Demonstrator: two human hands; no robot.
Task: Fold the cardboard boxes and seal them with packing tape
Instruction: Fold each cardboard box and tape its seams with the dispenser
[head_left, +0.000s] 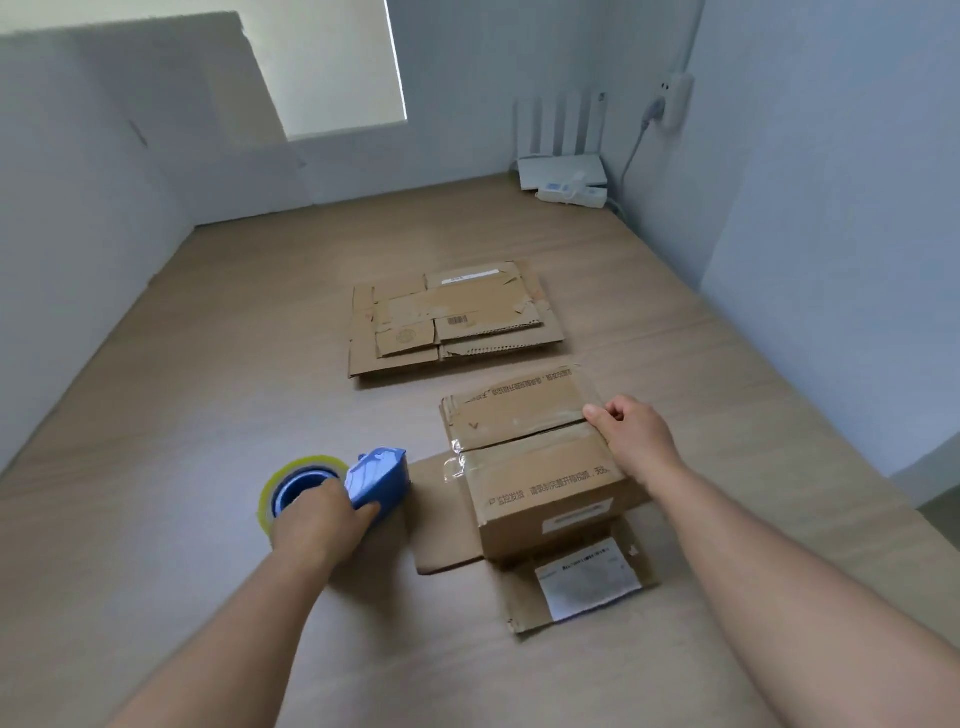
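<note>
A small cardboard box (535, 467) stands on the wooden table, its two top flaps closed with clear tape along the seam and its lower flaps spread flat on the table. My right hand (631, 434) grips the box's right end at the seam, thumb on top. Left of the box, my left hand (322, 517) holds a blue tape dispenser (376, 480) with a yellowish roll of clear tape (291, 478), low over the table. Farther back lies a pile of flattened cardboard boxes (452, 319).
The wooden table (208, 364) is enclosed by white partition walls on the left, back and right. A white router with antennas (563, 166) and a power strip (571, 193) sit in the far right corner, with a cable running up to a wall socket.
</note>
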